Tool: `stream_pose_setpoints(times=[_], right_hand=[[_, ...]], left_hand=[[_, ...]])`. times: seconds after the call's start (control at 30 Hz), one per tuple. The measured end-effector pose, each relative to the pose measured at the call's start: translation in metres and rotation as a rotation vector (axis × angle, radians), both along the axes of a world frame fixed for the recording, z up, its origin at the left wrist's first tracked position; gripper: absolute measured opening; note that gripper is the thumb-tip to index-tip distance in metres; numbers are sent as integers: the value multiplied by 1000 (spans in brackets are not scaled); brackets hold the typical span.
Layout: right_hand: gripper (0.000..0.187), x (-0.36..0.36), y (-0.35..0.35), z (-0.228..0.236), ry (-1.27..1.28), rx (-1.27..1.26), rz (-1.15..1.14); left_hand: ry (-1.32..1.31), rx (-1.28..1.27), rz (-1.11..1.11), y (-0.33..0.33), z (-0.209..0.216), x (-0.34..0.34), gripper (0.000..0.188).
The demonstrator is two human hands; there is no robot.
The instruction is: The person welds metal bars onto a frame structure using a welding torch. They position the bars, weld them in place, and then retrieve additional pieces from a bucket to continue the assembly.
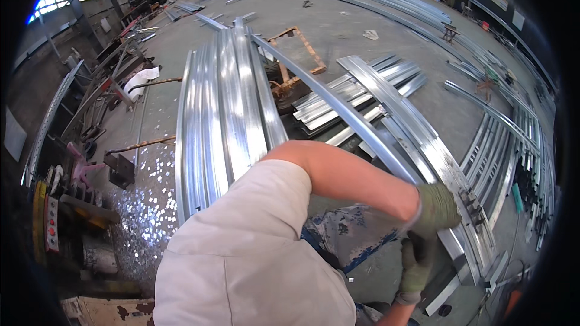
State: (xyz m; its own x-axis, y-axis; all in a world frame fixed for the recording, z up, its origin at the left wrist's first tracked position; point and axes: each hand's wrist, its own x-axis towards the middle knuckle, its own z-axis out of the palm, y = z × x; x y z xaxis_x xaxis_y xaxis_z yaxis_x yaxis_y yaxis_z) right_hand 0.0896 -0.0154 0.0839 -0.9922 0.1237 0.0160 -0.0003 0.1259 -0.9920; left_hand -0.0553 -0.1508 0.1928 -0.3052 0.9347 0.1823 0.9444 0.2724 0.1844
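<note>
- Channel of silvery metal point(350, 116), long and straight, ran slantwise from just beside the far right corner of the wide profile stack point(208, 127) to a near end well right of that stack.
- Left hand point(438, 207), green-gloved, lay at the channel toward that near end, well right of the stack; whether its fingers had closed around the metal could not be told.
- Right hand point(415, 267), gloved alike, was also right of the stack and close below the left one; its fingers and any contact with the channel could not be made out.
- Worn blue-edged stand point(356, 232) stood to the near right of the stack.
- Folded metal of that look would probably be stiff lengthwise, prone to twist, more awkward than heavy, and dentable rather than fragile.
- Smooth, shiny faces suggested slipperiness, and cut ends were likely sharp.
- Sound holds, as judged, were both long sides, hands spread about mid-length, right of the stack, for balance; one end alone would likely swing.
</note>
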Motion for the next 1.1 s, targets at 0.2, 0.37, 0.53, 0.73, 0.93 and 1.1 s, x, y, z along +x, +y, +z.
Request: stream_pose_setpoints(times=[0.2,0.37,0.53,0.73,0.93,1.1], right_hand=[[54,12,20,-131,155,198,-84],[62,12,5,-107,3,-416,-206],[70,6,-35,-59,118,-1078,-191],[65,7,-15,23,461,-824,-230],[67,17,45,46,662,-1035,-297],[62,47,116,15,742,-1083,-445]], left_hand=[[-148,-81,-183,87,-8,61,46],[-210,-7,-262,108,-26,75,56],[-142,161,-255,29,-2,47,78],[-379,-245,24,-94,31,-32,95],[-20,-159,496,-268,-33,-114,75],[-119,-176,614,-284,-73,-139,69]])
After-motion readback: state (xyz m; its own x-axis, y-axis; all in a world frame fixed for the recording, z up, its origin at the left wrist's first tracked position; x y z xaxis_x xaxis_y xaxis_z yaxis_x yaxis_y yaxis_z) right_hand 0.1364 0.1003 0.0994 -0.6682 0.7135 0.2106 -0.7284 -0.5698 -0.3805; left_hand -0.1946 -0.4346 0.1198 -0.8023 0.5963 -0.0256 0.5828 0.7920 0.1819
